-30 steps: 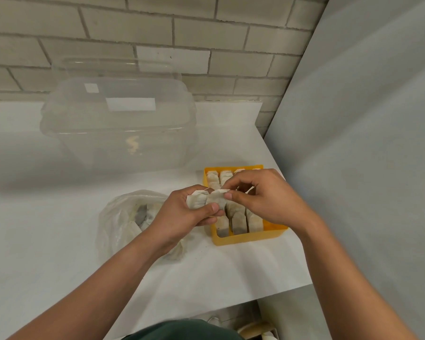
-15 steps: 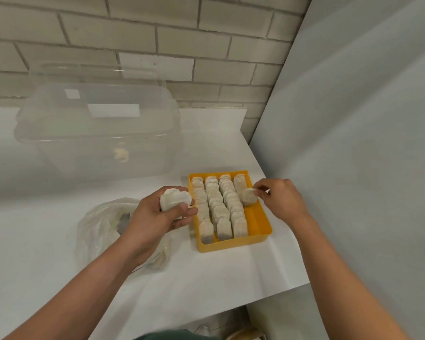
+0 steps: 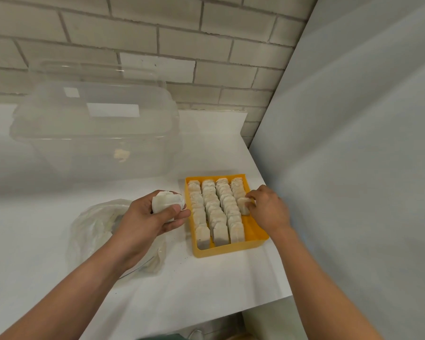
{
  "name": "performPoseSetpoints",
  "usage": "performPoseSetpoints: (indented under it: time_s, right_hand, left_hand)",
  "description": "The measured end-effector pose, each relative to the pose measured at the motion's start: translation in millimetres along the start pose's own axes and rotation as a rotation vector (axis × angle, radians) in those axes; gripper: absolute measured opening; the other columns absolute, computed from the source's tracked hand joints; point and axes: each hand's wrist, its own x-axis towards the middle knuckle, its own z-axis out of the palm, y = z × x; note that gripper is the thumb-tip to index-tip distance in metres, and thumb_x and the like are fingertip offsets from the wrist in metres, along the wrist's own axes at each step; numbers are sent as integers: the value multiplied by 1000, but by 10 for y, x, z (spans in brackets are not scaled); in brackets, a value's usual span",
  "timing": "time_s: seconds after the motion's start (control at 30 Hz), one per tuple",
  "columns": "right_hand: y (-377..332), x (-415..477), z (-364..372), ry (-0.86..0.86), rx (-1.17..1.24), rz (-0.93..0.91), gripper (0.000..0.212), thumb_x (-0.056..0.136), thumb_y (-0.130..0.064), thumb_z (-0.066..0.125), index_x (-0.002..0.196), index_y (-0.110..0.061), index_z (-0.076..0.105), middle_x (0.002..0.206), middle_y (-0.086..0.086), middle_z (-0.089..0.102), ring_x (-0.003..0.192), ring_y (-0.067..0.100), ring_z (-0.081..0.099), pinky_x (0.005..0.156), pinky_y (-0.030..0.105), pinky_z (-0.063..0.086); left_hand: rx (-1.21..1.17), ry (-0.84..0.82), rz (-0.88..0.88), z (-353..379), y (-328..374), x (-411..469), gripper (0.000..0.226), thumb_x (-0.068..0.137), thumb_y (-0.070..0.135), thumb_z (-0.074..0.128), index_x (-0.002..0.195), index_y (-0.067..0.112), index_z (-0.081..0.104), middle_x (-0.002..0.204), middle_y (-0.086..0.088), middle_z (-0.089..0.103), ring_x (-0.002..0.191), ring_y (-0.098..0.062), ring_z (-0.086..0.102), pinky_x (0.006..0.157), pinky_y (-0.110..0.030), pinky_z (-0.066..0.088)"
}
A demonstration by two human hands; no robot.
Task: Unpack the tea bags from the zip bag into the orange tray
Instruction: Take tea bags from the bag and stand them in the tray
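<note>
An orange tray sits on the white table near its right edge, filled with several rows of upright tea bags. My right hand is over the tray's right side and pinches one tea bag standing in the rightmost row. Just left of the tray, my left hand grips a small stack of tea bags. The clear zip bag lies crumpled on the table under my left wrist, with a few tea bags dimly visible inside.
A large clear plastic tub stands upside down at the back left, against the brick wall. A grey panel walls off the right side, close to the tray. The table's front edge runs below my forearms.
My hands have parted from in front of the tray. The right hand carried one tea bag to the rightmost row, while the left stayed beside the tray with the stack.
</note>
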Motion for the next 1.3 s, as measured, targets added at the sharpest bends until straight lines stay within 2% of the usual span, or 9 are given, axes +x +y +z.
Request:
performPoseSetpoints:
  time_s: [0.13, 0.23, 0.3, 0.47, 0.8, 1.1, 1.17, 1.23, 1.3]
  right_hand:
    - [29, -86, 38, 44, 94, 3, 33, 95, -30, 68, 125, -28, 54, 125, -4, 61, 106, 24, 64, 76, 37, 58]
    - [74, -147, 91, 66, 58, -18, 15, 96, -35, 66, 107, -24, 63, 121, -4, 60, 105, 22, 61, 71, 33, 53]
    - [102, -161, 143, 16, 16, -32, 21, 99, -40, 60, 104, -25, 73, 126, -5, 58, 110, 21, 58, 76, 34, 55]
    - [106, -180, 252, -97, -11, -12, 30, 102, -45, 52, 109, -28, 77, 124, -3, 55, 109, 20, 55, 75, 32, 50]
    - [106, -212, 298, -142, 20, 1, 35, 101, -52, 50, 126, -35, 68, 129, -1, 54, 115, 21, 57, 88, 39, 58]
    - [86, -244, 31, 94, 123, -7, 21, 96, -32, 66, 114, -27, 77, 133, -2, 57, 121, 22, 50, 83, 38, 55]
    - [-78, -306, -121, 170, 264, -32, 19, 95, -29, 68, 112, -27, 77, 127, -7, 60, 117, 18, 55, 83, 34, 54]
    - [-333, -421, -297, 204, 567, -54, 10, 93, -28, 72, 101, -30, 78, 110, -15, 68, 99, 8, 64, 81, 27, 53]
    - [-623, -555, -471, 83, 858, -68, 6, 93, -29, 74, 93, -31, 79, 96, -17, 74, 89, 4, 67, 83, 23, 53]
  left_hand:
    - [-8, 6, -6, -4, 8, 11, 15, 98, 0, 64, 112, 3, 68, 102, -14, 77, 102, -29, 77, 77, -25, 62]
    - [-11, 6, -9, -2, 7, 20, 15, 98, -1, 65, 112, 3, 68, 101, -14, 77, 102, -30, 77, 78, -26, 63]
    - [-15, 0, -13, 18, 7, 23, 14, 98, -1, 64, 111, 3, 68, 100, -12, 77, 102, -30, 77, 77, -26, 63]
    - [-52, -15, -60, 72, 20, 18, 14, 98, -3, 63, 110, 2, 68, 103, -16, 77, 101, -31, 77, 80, -28, 64]
    - [-46, -35, -81, 59, 21, 4, 17, 99, -1, 62, 115, 3, 67, 110, -19, 77, 103, -30, 77, 81, -29, 64]
    - [-50, -61, -88, 50, 52, -39, 18, 102, -1, 59, 118, 2, 65, 115, -18, 76, 105, -28, 76, 83, -29, 63]
    - [-37, -69, -79, 61, 54, -51, 19, 101, 2, 61, 120, 3, 64, 116, -16, 76, 105, -27, 76, 81, -29, 64]
    - [-13, -76, -61, 80, 58, -60, 21, 100, 5, 63, 121, 4, 63, 116, -13, 76, 104, -27, 77, 80, -30, 64]
    - [8, -87, -35, 108, 65, -63, 21, 100, 8, 65, 121, 6, 63, 117, -12, 76, 104, -27, 77, 78, -30, 64]
